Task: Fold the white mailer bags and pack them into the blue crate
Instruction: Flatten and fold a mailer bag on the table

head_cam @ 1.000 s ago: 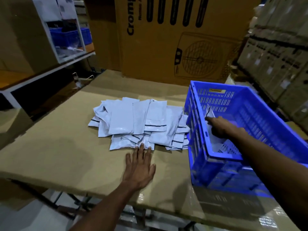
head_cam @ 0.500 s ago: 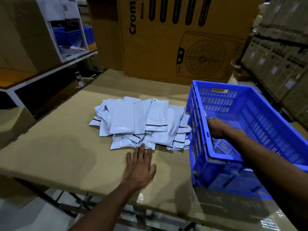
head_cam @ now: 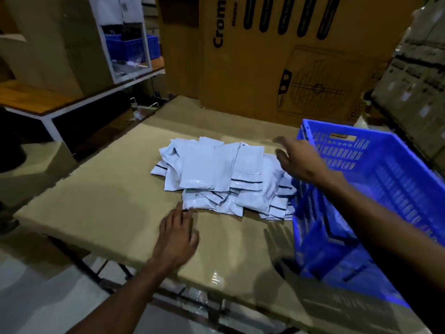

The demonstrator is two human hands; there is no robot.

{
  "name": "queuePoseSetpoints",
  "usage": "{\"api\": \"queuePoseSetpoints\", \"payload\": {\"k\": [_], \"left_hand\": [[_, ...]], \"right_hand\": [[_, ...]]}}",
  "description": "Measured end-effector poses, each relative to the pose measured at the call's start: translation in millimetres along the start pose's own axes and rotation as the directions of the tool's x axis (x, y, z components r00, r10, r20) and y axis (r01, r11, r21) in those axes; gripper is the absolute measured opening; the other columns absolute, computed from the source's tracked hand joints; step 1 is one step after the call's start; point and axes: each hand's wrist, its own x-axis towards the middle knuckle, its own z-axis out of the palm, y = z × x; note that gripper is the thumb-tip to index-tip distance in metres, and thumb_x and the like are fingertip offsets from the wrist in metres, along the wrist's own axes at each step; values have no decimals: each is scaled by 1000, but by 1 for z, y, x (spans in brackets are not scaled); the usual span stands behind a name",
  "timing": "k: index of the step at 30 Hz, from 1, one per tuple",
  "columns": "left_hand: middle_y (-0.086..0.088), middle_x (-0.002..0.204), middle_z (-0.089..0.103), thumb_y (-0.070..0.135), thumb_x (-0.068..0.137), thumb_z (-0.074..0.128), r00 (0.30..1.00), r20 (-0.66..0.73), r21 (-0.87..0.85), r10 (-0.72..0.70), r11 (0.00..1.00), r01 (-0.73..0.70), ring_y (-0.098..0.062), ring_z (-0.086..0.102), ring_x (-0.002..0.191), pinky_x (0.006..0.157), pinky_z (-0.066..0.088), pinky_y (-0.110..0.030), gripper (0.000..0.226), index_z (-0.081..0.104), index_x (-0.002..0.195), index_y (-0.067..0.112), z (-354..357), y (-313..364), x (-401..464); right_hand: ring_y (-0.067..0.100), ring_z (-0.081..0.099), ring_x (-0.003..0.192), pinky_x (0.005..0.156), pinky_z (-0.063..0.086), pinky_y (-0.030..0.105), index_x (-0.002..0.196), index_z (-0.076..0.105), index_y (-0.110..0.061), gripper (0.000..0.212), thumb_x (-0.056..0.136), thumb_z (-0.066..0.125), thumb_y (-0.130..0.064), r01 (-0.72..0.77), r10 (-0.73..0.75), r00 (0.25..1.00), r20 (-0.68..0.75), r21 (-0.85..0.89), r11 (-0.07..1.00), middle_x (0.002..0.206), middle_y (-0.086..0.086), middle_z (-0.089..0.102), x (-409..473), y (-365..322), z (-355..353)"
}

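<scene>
While both hands (head_cam: 177,237) (head_cam: 299,160) blur, open and empty, mailer bags (head_cam: 216,179) overlap.

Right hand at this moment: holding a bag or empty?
Empty. The right hand hovers over the bag pile beside the crate, fingers spread, nothing in them.
</scene>
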Motion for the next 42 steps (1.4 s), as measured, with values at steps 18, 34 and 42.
{"api": "queuePoseSetpoints", "payload": {"k": [18,34,42], "left_hand": [[-15,157,37,42,89,45,999,26,42,-37,998,36,-31,44,136,108,36,-50,65,43,147,14,-9,-15,6],[-14,168,-10,36,90,61,986,-133,-114,-104,990,89,-35,33,145,105,42,-51,95,2,161,15,-12,-13,6],[-11,168,11,26,85,67,999,-5,-40,-46,998,46,-39,14,152,113,30,-61,94,11,160,40,-18,-16,-2]], "right_hand": [[35,28,146,115,20,58,134,50,-9,48,92,57,-31,268,-184,938,294,-275,923,151,13,41,4,-121,184],[47,22,146,113,20,65,107,63,-3,31,83,61,-23,254,-247,967,61,-284,924,155,21,37,-19,-140,206],[36,21,150,116,24,58,124,60,-6,51,95,47,-46,345,-335,937,103,-106,933,155,15,39,-90,-166,179]]}}
